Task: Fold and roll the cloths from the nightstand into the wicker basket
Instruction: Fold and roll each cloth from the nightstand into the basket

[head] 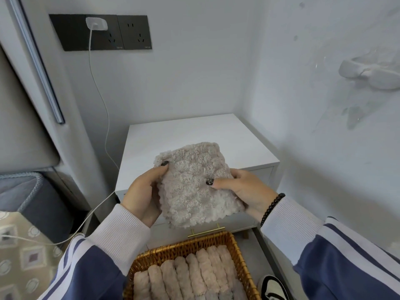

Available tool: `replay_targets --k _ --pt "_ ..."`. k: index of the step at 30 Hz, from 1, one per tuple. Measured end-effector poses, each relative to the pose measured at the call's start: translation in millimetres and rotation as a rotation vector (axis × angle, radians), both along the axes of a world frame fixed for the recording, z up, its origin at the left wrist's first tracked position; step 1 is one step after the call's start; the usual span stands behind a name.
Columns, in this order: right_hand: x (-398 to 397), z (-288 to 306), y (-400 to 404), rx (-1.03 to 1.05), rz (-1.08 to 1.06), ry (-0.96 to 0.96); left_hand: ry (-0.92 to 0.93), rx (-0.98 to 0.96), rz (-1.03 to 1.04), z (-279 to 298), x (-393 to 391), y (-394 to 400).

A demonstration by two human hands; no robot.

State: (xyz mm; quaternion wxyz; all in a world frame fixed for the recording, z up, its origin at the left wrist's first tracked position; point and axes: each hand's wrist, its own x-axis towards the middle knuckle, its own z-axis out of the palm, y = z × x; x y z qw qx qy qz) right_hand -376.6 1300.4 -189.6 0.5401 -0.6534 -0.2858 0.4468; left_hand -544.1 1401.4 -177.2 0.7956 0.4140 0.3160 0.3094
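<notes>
Both hands, left and right, grip the folded cloth between them (thumbs on top).

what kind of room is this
Most likely a bedroom corner: a white nightstand stands against the wall beside what looks like a padded headboard, with a charger plugged into the wall sockets above. A wicker basket of rolled cloths sits on the floor in front.

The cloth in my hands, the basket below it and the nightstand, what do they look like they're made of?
Cloth: soft plush fleece or chenille by its look, beige, with a tufted nubby pile. Basket: woven wicker or rattan, glossy honey brown, strands visible along the rim. Nightstand: smooth matte white panel, probably painted or laminated board; no grain shows.
</notes>
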Motion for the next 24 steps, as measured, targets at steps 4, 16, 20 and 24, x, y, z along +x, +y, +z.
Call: replay_targets --k 4,16,20,24 --pt "14.0 6.3 -8.8 0.001 0.111 -0.221 0.119 0.158 -0.105 -0.1 -9.3 13.5" --pt "26.2 11.8 -23.4 0.018 0.118 -0.152 0.232 0.268 -0.408 -16.5 0.2 3.8" --pt "16.1 2.5 -23.1 0.228 0.053 0.431 0.102 0.179 -0.169 -10.8 2.4 1.9" --pt "2.6 -2.9 -23.1 0.155 0.075 0.349 0.068 0.214 -0.125 -10.4 4.3 1.6"
